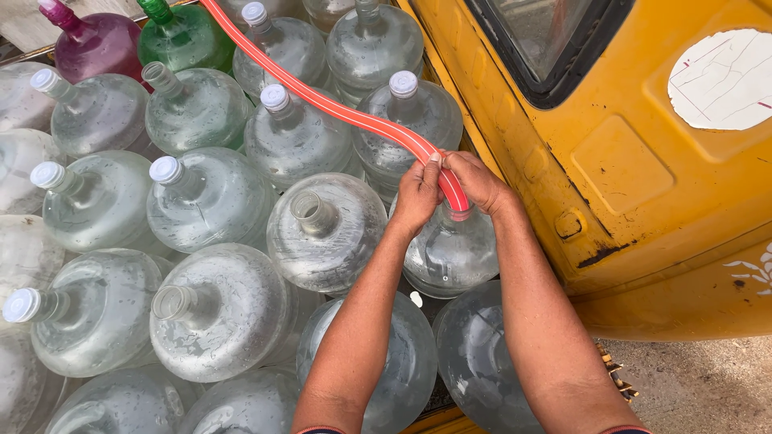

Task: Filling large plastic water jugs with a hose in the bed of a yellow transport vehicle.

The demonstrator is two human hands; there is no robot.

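Hose (338,108) lying over packed water jugs (209,201), vehicle body (643,201) right of them

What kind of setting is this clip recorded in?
Probably an outdoor water-refilling spot: packed clear water jugs, a red hose held by both hands at one jug's mouth, a yellow vehicle.

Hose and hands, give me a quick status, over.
Left hand and right hand both gripping the red hose. Hose end down at mouth of clear jug. Yellow vehicle close alongside; nothing blocking.
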